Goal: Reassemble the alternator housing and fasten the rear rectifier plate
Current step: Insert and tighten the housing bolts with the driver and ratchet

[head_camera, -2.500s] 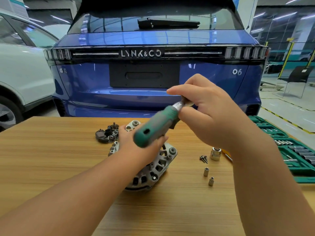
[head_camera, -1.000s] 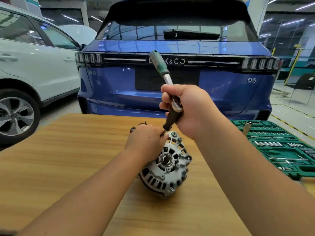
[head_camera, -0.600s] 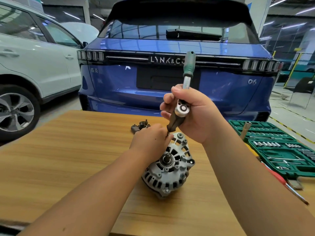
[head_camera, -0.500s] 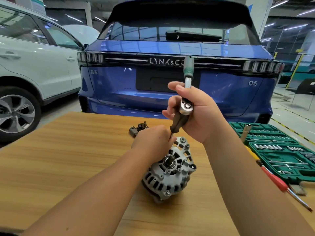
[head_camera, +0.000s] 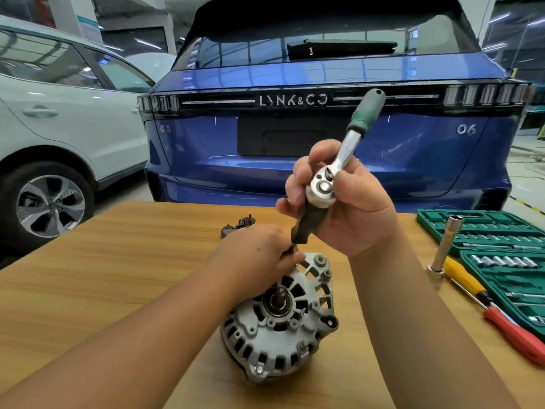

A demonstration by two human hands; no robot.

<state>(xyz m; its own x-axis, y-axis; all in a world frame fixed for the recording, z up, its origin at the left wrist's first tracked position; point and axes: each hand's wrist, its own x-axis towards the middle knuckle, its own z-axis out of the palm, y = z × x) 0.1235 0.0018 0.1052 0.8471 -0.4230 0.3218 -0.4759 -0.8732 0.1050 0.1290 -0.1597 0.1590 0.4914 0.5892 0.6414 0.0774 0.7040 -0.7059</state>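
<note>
The silver alternator [head_camera: 280, 320] stands tilted on the wooden table [head_camera: 118, 276], shaft end towards me. My left hand [head_camera: 253, 255] grips its upper rim, fingers curled round the tip of a dark extension bar [head_camera: 306, 225]. My right hand [head_camera: 348, 202] holds the chrome head of a ratchet [head_camera: 324, 184] on top of that bar. The ratchet's green handle [head_camera: 365, 113] points up and to the right. A dark rectifier part [head_camera: 239, 224] lies on the table behind my left hand, partly hidden.
A green socket case [head_camera: 501, 252] lies open at the table's right edge. Beside it stand a long chrome socket [head_camera: 445, 249] and a yellow and red screwdriver [head_camera: 495, 308]. A blue car [head_camera: 295, 143] and a white car [head_camera: 59, 137] are parked behind the table.
The alternator was turned from lying flat to standing with its shaft end towards me. The ratchet handle has swung from the upper left over to the upper right.
</note>
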